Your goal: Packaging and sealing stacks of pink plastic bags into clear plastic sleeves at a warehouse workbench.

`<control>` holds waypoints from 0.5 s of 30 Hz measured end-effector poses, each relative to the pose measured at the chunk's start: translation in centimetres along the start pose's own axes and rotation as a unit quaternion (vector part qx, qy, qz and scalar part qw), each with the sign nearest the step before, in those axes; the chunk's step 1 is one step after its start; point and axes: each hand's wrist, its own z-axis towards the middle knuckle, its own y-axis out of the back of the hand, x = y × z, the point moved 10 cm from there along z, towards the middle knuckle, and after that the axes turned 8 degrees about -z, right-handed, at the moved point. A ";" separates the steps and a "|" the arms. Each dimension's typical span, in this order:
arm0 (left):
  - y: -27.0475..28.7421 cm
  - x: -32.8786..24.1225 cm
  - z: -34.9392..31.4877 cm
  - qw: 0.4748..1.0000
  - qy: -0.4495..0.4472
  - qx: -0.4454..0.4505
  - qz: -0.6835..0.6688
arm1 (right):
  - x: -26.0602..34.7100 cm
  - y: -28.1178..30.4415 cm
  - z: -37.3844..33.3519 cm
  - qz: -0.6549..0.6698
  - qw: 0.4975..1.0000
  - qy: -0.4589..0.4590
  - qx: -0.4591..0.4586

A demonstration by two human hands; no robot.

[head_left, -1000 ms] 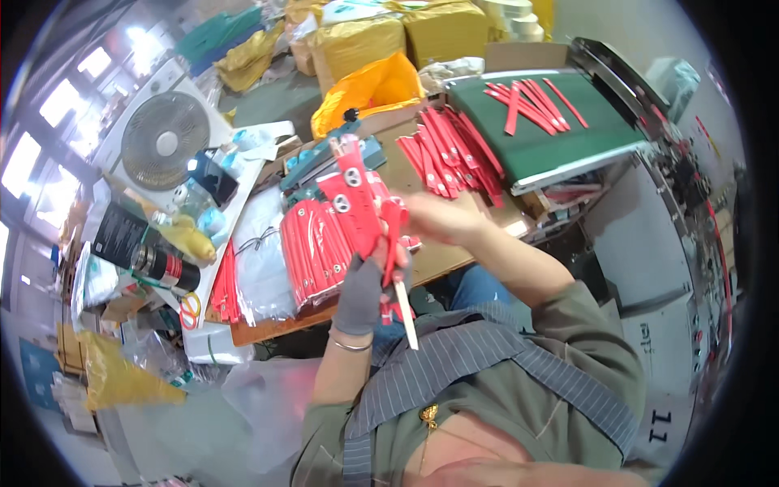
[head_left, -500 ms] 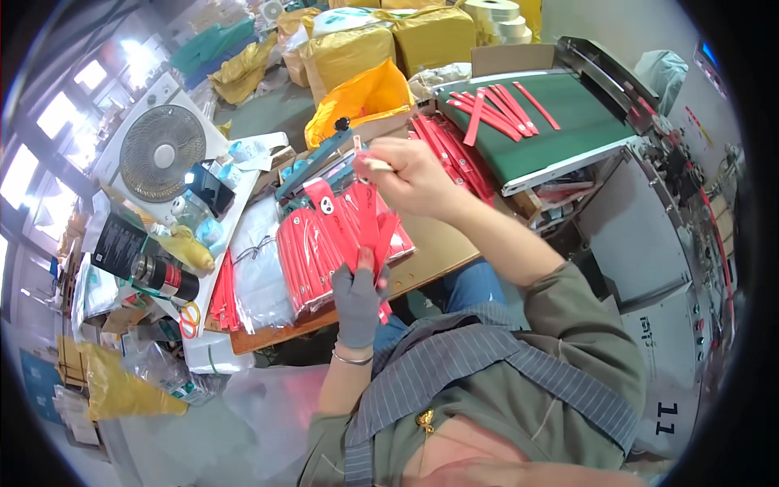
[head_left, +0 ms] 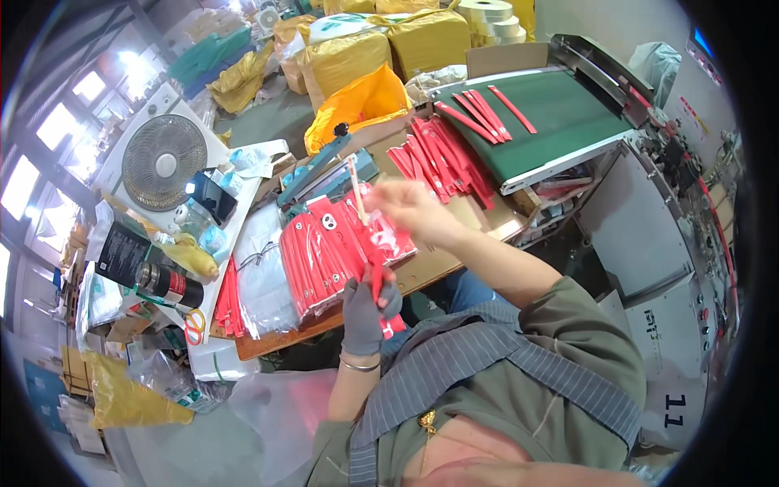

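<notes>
My left hand, in a grey fingerless glove, is closed around narrow red packets just beyond the table's near edge. A thin pale stick stands upright above it. Beside the stick is my bare right hand, its fingers smeared by motion, so whether they grip anything is unclear. Under and left of the hands lies a clear-wrapped bundle of red packets, with a small white panda-like face on one strip. More loose red packets are piled to the right of my right hand.
At the right, a green conveyor belt carries several red packets. Clear plastic bags lie left of the bundle. Farther left stand a fan, a dark flask and orange-handled scissors. An open orange sack sits behind the table.
My right hand has shifted down and right from a fist at the strip's top, and its fingers now blur. My left hand has dropped slightly. Fewer packets show on the belt.
</notes>
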 end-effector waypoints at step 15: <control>1.2 -3.2 -0.4 0.992 -0.111 -0.033 0.054 | 14.2 12.2 -5.0 -0.175 0.790 0.284 -0.515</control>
